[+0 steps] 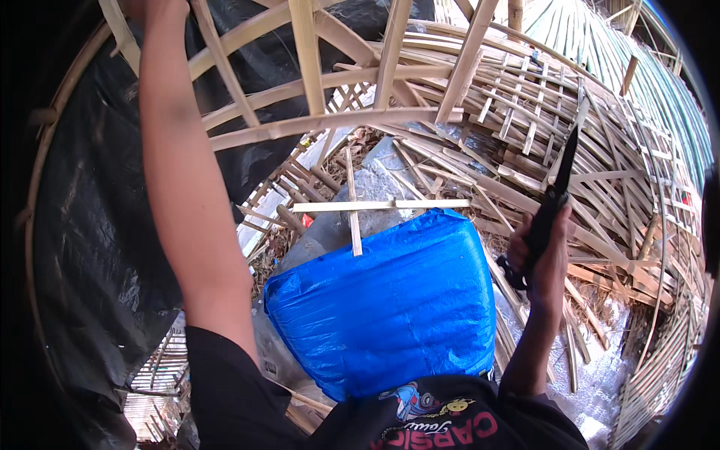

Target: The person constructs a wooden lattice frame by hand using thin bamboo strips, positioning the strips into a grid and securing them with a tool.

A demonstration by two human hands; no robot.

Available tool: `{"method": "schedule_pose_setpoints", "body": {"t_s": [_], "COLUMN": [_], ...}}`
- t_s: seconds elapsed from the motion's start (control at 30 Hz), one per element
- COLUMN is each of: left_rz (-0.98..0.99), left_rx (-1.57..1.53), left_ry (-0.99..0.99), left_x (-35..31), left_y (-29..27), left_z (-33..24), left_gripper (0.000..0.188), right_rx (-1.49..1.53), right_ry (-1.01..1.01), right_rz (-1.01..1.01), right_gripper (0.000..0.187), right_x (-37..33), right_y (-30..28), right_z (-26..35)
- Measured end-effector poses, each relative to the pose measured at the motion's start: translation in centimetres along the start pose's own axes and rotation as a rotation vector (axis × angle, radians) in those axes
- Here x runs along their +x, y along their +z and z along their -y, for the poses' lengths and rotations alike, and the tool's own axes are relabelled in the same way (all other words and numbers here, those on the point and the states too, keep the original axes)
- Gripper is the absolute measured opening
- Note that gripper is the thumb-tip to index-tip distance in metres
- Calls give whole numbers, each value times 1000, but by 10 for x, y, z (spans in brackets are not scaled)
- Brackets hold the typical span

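Note:
My right hand is wrapped round the dark handle of a knife, its black blade pointing up and away. My left arm reaches far forward, and my left hand is cut off by the upper edge of the picture, so its fingers are hidden. Nearest to it is the far left end of a lattice of pale bamboo slats, which spans the top of the view. Below the lattice, two thin bamboo strips lie crossed at the far edge of a blue plastic-covered bundle close in front of me.
Black plastic sheeting hangs on the left. A large heap of split bamboo strips fills the far right. Loose bamboo pieces and shiny silvery sheeting lie at the near right. Pale green slatted panelling curves along the far right.

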State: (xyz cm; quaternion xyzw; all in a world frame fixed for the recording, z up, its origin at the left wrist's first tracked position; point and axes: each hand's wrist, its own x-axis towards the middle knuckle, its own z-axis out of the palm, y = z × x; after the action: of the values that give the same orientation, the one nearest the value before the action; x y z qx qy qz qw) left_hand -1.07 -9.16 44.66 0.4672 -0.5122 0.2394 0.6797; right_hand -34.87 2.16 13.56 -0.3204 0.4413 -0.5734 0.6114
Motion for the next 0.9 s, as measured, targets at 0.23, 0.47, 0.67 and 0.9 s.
{"method": "schedule_pose_setpoints", "body": {"t_s": [0.23, 0.47, 0.67, 0.9], "left_rz": [-31, 93, 206, 351], "left_rx": [-11, 281, 359, 360], "left_ry": [-457, -399, -466, -456], "left_x": [-141, -223, -226, -215], "left_y": [-39, -51, -48, -63], "left_z": [88, 109, 103, 97], "left_gripper": [50, 52, 58, 68], "right_rx": [24, -88, -129, 155], "right_ry": [94, 195, 153, 15], "right_rz": [213, 196, 129, 14], "right_gripper": [67, 65, 64, 62], "right_x": [1, -15, -4, 39], "right_y": [5, 7, 8, 41], "right_z": [-45, -77, -73, -55]}}
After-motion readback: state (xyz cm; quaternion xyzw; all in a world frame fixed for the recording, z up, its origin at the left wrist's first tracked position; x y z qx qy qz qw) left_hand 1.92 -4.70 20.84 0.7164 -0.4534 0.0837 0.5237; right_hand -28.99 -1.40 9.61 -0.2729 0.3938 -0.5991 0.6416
